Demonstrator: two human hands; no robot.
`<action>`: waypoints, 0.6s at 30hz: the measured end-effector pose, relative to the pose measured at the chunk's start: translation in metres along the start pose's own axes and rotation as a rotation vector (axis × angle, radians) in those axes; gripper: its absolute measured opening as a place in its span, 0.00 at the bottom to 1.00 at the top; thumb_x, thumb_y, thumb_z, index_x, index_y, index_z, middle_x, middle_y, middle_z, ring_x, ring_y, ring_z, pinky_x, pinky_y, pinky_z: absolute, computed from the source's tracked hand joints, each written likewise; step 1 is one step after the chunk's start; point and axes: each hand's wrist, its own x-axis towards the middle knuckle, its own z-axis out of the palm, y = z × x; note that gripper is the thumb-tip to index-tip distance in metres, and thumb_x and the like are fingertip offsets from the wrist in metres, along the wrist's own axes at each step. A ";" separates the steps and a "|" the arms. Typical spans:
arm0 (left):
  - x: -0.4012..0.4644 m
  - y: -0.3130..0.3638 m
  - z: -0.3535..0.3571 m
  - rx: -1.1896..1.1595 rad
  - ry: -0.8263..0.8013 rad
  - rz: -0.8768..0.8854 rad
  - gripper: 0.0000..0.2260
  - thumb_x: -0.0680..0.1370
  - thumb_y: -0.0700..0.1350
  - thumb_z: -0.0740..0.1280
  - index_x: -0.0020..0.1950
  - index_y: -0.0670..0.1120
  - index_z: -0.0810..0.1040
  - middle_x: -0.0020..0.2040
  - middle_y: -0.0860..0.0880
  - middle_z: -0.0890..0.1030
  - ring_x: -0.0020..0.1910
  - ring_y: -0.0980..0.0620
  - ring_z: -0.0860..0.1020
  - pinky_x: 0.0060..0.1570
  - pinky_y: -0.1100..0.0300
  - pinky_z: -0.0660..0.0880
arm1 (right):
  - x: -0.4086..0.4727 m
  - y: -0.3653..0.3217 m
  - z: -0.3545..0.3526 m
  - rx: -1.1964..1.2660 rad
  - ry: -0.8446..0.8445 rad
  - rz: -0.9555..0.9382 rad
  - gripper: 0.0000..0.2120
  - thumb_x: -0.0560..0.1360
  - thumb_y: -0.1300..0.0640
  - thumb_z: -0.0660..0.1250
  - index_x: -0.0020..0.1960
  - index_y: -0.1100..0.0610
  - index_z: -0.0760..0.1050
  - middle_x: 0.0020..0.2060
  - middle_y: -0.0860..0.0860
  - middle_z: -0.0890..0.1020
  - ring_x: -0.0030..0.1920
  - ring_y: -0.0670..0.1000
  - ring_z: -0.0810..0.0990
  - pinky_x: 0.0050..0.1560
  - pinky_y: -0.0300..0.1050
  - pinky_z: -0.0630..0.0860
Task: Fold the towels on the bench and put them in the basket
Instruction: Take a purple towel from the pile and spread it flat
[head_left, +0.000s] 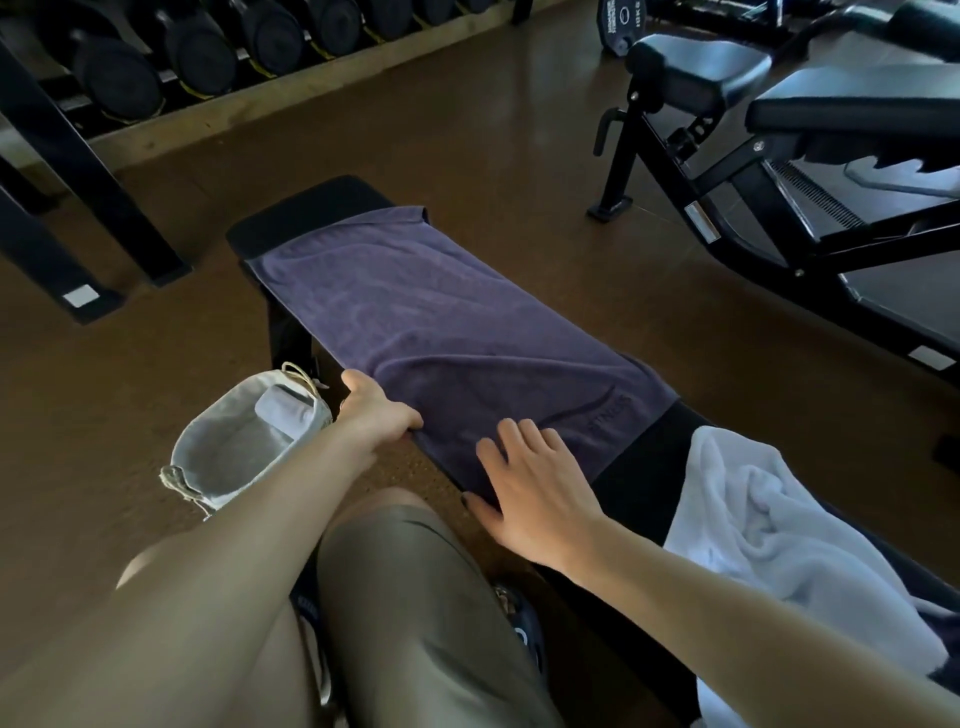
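A purple-grey towel (415, 322) lies spread flat along the black bench (306, 208). My left hand (374, 410) grips the towel's near left edge, fingers curled under it. My right hand (535, 483) lies flat on the towel's near end with straight fingers, the thumb at the towel's near corner. A crumpled white towel (769, 530) lies on the bench at the near right. On the floor to the left of the bench stands a light fabric basket (223, 457) with a folded white towel (285, 410) inside.
A dumbbell rack (208, 57) runs along the far left wall. An adjustable gym bench with a black frame (753, 135) stands at the right. My knees in khaki shorts (415, 597) are against the bench's near side. Brown floor surrounds the bench.
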 end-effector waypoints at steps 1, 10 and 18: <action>-0.001 0.000 -0.001 -0.011 -0.010 -0.003 0.38 0.77 0.38 0.73 0.78 0.41 0.52 0.66 0.39 0.71 0.39 0.53 0.70 0.29 0.58 0.67 | -0.001 0.000 0.000 0.005 0.018 -0.035 0.21 0.77 0.40 0.64 0.58 0.56 0.74 0.51 0.55 0.77 0.49 0.56 0.76 0.48 0.51 0.74; 0.005 -0.010 -0.012 -0.106 -0.226 -0.070 0.39 0.74 0.32 0.73 0.75 0.51 0.53 0.61 0.35 0.75 0.35 0.46 0.82 0.29 0.59 0.79 | -0.002 -0.005 -0.009 0.091 -0.104 -0.222 0.09 0.81 0.50 0.61 0.51 0.55 0.76 0.44 0.51 0.81 0.43 0.52 0.81 0.44 0.48 0.76; 0.022 -0.018 -0.023 0.314 0.031 0.142 0.30 0.75 0.52 0.71 0.70 0.47 0.59 0.68 0.38 0.66 0.64 0.37 0.73 0.56 0.47 0.74 | 0.034 0.008 -0.014 0.095 0.044 -0.046 0.17 0.83 0.45 0.53 0.61 0.53 0.74 0.52 0.52 0.79 0.51 0.55 0.78 0.51 0.51 0.74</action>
